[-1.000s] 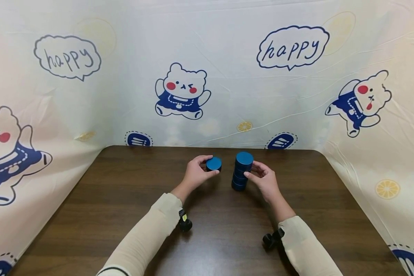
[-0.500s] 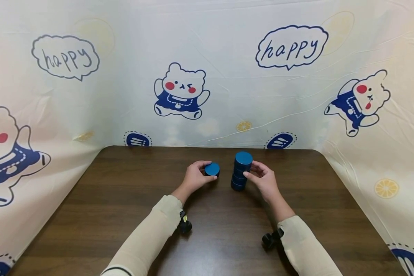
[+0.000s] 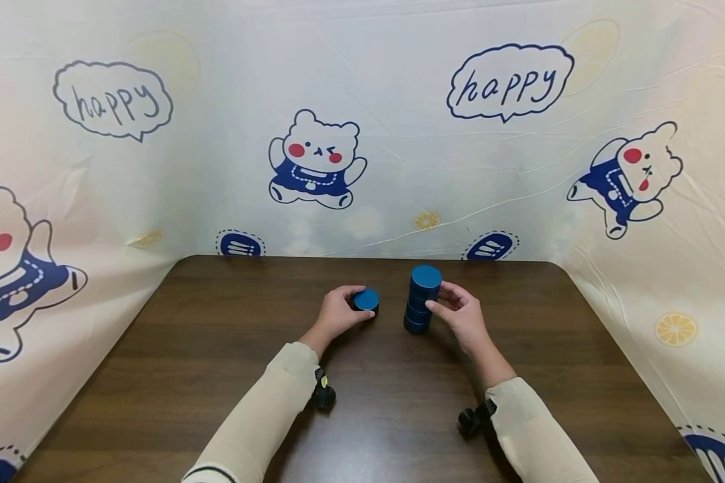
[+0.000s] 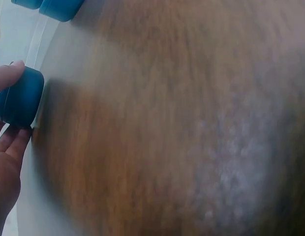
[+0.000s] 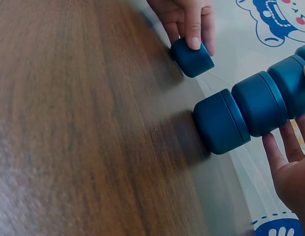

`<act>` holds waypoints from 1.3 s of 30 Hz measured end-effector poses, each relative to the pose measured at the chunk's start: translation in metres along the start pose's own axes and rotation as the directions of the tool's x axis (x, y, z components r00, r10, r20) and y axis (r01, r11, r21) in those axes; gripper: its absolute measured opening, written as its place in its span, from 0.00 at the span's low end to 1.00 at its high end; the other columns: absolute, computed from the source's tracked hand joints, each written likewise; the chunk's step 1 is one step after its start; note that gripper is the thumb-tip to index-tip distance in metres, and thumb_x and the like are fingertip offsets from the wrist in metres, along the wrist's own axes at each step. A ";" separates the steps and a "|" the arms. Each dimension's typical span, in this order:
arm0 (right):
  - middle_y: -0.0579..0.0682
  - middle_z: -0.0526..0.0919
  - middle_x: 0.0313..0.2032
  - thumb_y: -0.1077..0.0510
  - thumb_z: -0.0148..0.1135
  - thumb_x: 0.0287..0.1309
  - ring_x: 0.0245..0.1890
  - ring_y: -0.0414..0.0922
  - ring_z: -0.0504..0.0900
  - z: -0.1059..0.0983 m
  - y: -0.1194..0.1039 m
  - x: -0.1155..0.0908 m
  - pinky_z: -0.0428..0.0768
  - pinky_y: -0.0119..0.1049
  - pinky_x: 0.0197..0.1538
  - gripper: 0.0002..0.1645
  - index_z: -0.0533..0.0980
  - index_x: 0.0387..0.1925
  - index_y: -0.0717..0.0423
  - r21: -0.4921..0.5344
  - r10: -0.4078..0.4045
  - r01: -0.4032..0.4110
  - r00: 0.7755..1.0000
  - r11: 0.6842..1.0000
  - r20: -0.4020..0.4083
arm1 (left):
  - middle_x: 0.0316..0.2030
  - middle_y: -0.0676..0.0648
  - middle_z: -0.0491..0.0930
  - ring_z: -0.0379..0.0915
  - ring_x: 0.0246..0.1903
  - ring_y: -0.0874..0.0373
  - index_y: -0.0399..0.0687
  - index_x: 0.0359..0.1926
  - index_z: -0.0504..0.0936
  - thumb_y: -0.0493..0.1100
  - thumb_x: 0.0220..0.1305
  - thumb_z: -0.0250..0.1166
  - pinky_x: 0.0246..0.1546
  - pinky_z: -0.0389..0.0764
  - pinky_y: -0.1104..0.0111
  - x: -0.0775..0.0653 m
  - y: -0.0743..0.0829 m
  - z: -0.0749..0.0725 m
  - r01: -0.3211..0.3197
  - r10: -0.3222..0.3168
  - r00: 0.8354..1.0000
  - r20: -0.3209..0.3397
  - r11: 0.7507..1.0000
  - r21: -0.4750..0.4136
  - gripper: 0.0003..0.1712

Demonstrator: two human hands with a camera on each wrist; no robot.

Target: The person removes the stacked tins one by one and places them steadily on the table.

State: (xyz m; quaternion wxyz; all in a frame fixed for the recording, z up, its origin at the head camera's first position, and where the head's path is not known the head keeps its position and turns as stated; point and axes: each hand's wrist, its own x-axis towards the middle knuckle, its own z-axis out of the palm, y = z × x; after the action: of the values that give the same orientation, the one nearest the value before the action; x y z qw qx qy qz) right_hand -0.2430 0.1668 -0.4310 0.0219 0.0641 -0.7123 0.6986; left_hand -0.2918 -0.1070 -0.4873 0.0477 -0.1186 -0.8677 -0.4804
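In the head view my left hand (image 3: 336, 314) pinches a small, round blue tin (image 3: 366, 300) between thumb and fingers. The tin sits upright, at or very close to the tabletop, with a little gap between it and a stack of similar blue tins (image 3: 419, 315). My right hand (image 3: 466, 320) grips the upper part of that stack from the right side, thumb in front and fingers behind. The right wrist view shows the lowest stacked tin (image 5: 221, 123) against the wood, seams visible near the tops. The stack's top end is cut off there.
The brown wooden table (image 3: 229, 396) spreads around both hands. Behind it hangs a pale cloth (image 3: 399, 168) printed with bears and lettering. A small black camera (image 3: 324, 394) is strapped at the left wrist, another black camera (image 3: 472, 422) at the right.
My left hand has moved the single tin down and slightly left, nearer the tabletop and farther from the stack. My right hand and the stack have stayed nearly still.
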 end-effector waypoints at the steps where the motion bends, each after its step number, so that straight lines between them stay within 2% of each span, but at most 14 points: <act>1: 0.63 0.76 0.57 0.66 0.68 0.58 0.56 0.50 0.74 0.000 0.000 0.000 0.76 0.27 0.54 0.29 0.70 0.60 0.69 0.001 0.000 0.000 1.000 1.000 -0.001 | 0.56 0.41 0.77 0.72 0.58 0.46 0.42 0.59 0.79 0.43 0.50 0.78 0.59 0.73 0.54 0.000 -0.001 0.000 0.001 -0.001 1.000 0.001 1.000 -0.001 0.34; 11: 0.61 0.77 0.56 0.66 0.68 0.57 0.52 0.44 0.76 0.000 0.003 0.001 0.76 0.28 0.54 0.29 0.71 0.60 0.69 0.008 0.004 -0.004 1.000 1.000 -0.013 | 0.58 0.42 0.76 0.72 0.59 0.47 0.41 0.62 0.76 0.41 0.50 0.78 0.58 0.74 0.54 -0.002 -0.002 -0.003 0.040 -0.038 0.999 0.038 0.996 -0.079 0.36; 16: 0.62 0.76 0.57 0.65 0.68 0.58 0.53 0.45 0.75 0.000 0.002 0.002 0.75 0.28 0.55 0.29 0.71 0.60 0.68 -0.006 0.017 -0.017 1.000 1.000 -0.007 | 0.58 0.43 0.76 0.73 0.57 0.48 0.40 0.62 0.75 0.40 0.49 0.78 0.58 0.75 0.54 -0.001 -0.004 -0.004 0.041 -0.038 0.999 0.025 0.989 -0.144 0.38; 21: 0.62 0.76 0.57 0.65 0.68 0.58 0.54 0.47 0.74 0.000 0.001 0.002 0.76 0.28 0.55 0.30 0.71 0.61 0.68 -0.006 0.024 -0.024 1.000 1.000 -0.007 | 0.60 0.39 0.74 0.73 0.57 0.46 0.40 0.63 0.75 0.40 0.50 0.78 0.58 0.75 0.54 0.000 -0.003 -0.007 0.037 -0.032 0.999 0.026 0.981 -0.193 0.38; 31: 0.62 0.77 0.56 0.65 0.68 0.58 0.53 0.45 0.75 -0.001 0.002 0.001 0.75 0.28 0.54 0.29 0.71 0.60 0.68 -0.009 0.008 -0.008 1.000 1.000 -0.007 | 0.61 0.38 0.73 0.72 0.56 0.48 0.48 0.62 0.75 0.42 0.50 0.78 0.54 0.77 0.55 0.001 0.003 -0.017 0.049 -0.045 0.999 0.021 0.980 -0.195 0.37; 39: 0.62 0.77 0.56 0.66 0.68 0.58 0.53 0.46 0.75 -0.001 0.001 0.001 0.75 0.28 0.54 0.29 0.71 0.60 0.68 -0.009 0.011 -0.011 1.000 1.000 -0.011 | 0.60 0.42 0.74 0.70 0.59 0.43 0.49 0.63 0.75 0.42 0.51 0.77 0.56 0.76 0.54 0.002 0.011 -0.026 0.027 -0.021 0.999 0.031 0.979 -0.203 0.37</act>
State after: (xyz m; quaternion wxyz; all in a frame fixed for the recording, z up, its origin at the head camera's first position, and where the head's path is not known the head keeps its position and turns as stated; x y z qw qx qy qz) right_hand -0.2446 0.1674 -0.4318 0.0220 0.0562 -0.7157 0.6958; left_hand -0.2920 -0.1225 -0.4639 0.0172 -0.1192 -0.8160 -0.5654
